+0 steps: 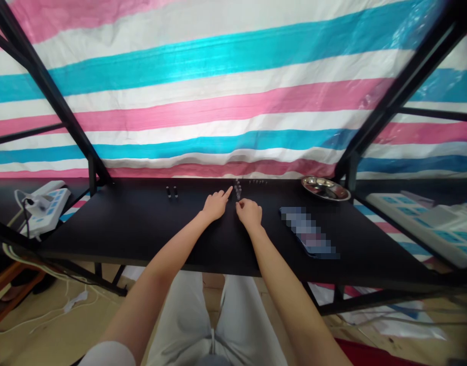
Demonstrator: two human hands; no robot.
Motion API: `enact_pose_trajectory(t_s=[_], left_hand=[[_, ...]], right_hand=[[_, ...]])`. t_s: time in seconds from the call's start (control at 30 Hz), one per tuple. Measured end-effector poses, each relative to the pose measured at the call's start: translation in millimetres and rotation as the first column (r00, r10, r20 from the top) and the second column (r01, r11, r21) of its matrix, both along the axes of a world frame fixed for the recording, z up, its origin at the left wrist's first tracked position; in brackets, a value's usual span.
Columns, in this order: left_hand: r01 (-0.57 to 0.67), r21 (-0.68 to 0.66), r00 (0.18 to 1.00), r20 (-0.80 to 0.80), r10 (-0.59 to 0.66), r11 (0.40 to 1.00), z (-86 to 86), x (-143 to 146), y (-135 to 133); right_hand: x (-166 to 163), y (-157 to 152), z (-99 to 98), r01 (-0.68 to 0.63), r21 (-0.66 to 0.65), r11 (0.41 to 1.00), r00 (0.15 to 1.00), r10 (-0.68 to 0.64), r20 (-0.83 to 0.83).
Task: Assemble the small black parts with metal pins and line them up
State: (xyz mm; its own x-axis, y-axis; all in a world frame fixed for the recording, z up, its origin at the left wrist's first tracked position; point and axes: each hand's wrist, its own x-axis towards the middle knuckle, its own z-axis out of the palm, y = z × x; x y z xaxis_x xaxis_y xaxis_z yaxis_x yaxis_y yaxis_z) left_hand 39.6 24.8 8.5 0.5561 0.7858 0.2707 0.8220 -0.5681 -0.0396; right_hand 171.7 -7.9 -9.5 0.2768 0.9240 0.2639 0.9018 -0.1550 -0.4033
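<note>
1. Grip: right hand pinched narrow, thumb against fingers; could not tell whether it held a bit.
2. Left hand had its index stretched toward the bits, other fingers bent; hold not visible.
3. Blurred slab lay right of both, on the black table.
4. Small bits clustered just beyond the right fingertips.
5. Two dark pegs, left.
6. Metal dish, far right.
7. Striped sheet behind.

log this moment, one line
left hand: pointing beside small pieces | right hand: curled beside them, grip unclear | metal dish: to right
</note>
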Motion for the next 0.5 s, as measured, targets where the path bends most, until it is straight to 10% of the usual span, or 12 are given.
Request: enact_pose_trajectory(t_s=[0.5], left_hand=[[0.010,0.100,0.945,0.324,-0.042,0.995,-7.5,-25.9,10.3]], right_hand=[[11.8,27.0,-23.6,0.088,0.117,0.989,0.984,-0.068,-0.162]])
